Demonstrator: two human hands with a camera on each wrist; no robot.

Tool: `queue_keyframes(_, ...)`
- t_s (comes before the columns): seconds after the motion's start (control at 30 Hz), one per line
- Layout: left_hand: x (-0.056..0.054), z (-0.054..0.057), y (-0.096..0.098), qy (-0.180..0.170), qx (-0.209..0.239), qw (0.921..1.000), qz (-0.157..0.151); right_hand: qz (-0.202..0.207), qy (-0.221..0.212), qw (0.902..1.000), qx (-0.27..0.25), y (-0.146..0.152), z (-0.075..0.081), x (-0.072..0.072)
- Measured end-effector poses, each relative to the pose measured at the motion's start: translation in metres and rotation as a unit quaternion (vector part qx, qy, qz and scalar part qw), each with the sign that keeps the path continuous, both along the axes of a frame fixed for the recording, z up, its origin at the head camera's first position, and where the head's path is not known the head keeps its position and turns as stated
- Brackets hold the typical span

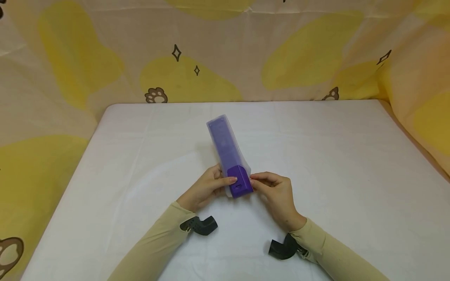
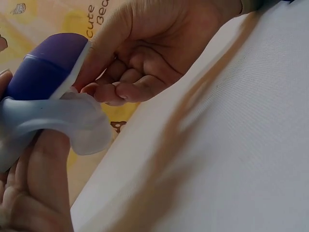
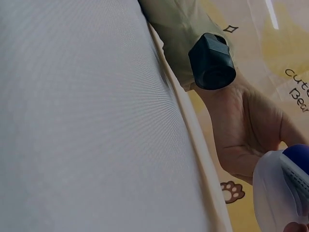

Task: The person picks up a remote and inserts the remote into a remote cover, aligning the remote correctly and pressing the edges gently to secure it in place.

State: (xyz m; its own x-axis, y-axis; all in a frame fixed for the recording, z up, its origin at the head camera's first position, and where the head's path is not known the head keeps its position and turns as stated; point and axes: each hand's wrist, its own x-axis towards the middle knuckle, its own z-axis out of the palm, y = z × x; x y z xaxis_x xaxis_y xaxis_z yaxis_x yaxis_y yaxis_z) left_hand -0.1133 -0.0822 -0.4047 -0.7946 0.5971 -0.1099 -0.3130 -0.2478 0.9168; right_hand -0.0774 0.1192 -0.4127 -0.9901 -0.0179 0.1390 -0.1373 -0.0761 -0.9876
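A long, narrow plastic container, translucent with purple showing through, is held up at a tilt in the head view. Its near end carries a solid purple cap with a small slot. My left hand grips the container from the left, thumb over the purple cap and fingers underneath. At the right edge of the cap, my right hand pinches with thumb and forefinger. The left wrist view shows a frosted translucent lip below the purple cap, right by the right fingertips. Part of the left hand's fingers is hidden behind the container.
A white-covered table lies under both hands. Yellow and beige patterned cloth hangs behind it and at the sides. Black curved camera mounts are worn on both wrists, over beige sleeves.
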Motion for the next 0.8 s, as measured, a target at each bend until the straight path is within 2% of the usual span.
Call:
queue_keyframes(0.17,-0.0001,-0.0005,-0.0002,-0.003,0.008,0.9999,-0.007,0.001,0.02,0.9995,0.024,0.0006,0.0004,0.0003)
queue_keyframes(0.57,0.0006,0.0009,0.0009,-0.022,0.003,0.9998,0.003,-0.003,0.069,0.9962,0.053,0.0004,0.0007,0.0017)
queue_keyframes(0.8,0.0008,0.0,0.0021,-0.025,-0.002,0.9997,0.001,-0.008,0.067,0.9952,0.071,-0.0011,0.0018,0.0011)
